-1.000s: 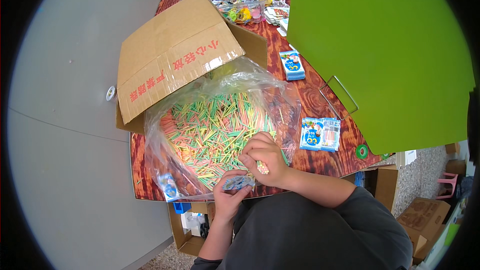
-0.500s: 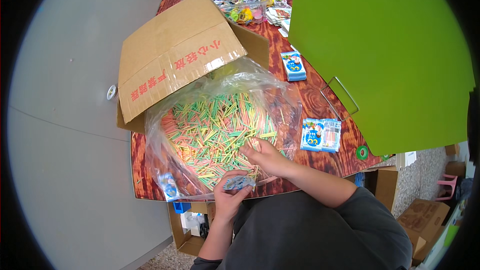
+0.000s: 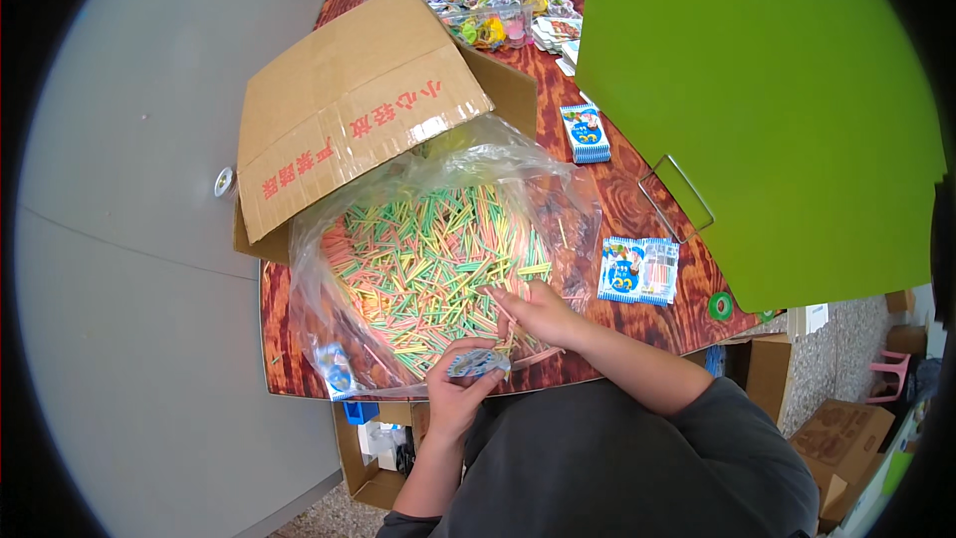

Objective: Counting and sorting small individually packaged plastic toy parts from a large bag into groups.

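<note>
A clear plastic bag [image 3: 317,239] lies spread at the mouth of the cardboard box, filled with thin pink, yellow and green sticks [image 3: 428,269]. At its near edge my left hand [image 3: 458,389] is closed around a small blue-and-silver packet [image 3: 476,364], whose top faces the heap. Just above that packet is my right hand [image 3: 543,314], its thumb pointing left and its fingers bent down. A few sticks show at its fingertips, close to the packet's opening; the fingers partly hide them.
The tilted cardboard box [image 3: 349,110] stands behind the heap. On the right lie a stack of blue-and-white packets [image 3: 586,134], more flat packets [image 3: 639,269] and a green board [image 3: 757,120] with a metal handle. Another packet [image 3: 336,371] lies at the left front, beside a grey wall [image 3: 149,289].
My right hand has moved slightly down from over the heap, bringing its fingers closer to the packet. My left hand stays in place with the packet.
</note>
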Motion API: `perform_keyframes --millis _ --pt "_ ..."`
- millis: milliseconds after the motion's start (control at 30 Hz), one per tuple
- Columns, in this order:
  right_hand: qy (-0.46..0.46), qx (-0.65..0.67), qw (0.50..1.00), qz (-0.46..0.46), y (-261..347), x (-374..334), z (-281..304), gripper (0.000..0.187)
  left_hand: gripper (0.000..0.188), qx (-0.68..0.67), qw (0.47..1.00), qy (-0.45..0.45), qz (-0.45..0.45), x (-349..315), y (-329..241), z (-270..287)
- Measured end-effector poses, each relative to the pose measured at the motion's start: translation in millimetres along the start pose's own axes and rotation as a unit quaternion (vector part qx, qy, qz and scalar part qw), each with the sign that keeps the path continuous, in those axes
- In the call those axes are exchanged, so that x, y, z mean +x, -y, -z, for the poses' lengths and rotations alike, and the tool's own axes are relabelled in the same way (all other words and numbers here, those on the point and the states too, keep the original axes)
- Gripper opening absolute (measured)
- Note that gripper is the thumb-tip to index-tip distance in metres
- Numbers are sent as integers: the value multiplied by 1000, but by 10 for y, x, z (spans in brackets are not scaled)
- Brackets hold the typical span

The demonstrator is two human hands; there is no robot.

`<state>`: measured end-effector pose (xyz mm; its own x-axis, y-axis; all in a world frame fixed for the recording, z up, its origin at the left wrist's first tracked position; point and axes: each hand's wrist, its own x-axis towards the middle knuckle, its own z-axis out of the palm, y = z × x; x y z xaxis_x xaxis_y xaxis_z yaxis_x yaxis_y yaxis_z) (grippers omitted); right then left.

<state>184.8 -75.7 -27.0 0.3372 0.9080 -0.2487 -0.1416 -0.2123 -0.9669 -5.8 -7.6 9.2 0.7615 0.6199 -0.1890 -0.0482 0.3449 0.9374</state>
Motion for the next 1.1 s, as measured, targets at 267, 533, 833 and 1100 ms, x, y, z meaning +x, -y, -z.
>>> perform_keyframes --millis 267,533,833,1100 --pt "-141 -273 927 215 -39 -29 4 31 38 18 1000 2 -2 22 -3 1" --pt "-46 74 996 11 409 -125 52 46 33 245 953 -11 -179 150 113 27" --pt "134 283 950 11 837 -367 -88 48 32 298 942 -49 -148 120 -47 -85" --pt "108 212 970 -43 791 -348 -158 49 33 324 929 -32 -178 86 -54 -87"
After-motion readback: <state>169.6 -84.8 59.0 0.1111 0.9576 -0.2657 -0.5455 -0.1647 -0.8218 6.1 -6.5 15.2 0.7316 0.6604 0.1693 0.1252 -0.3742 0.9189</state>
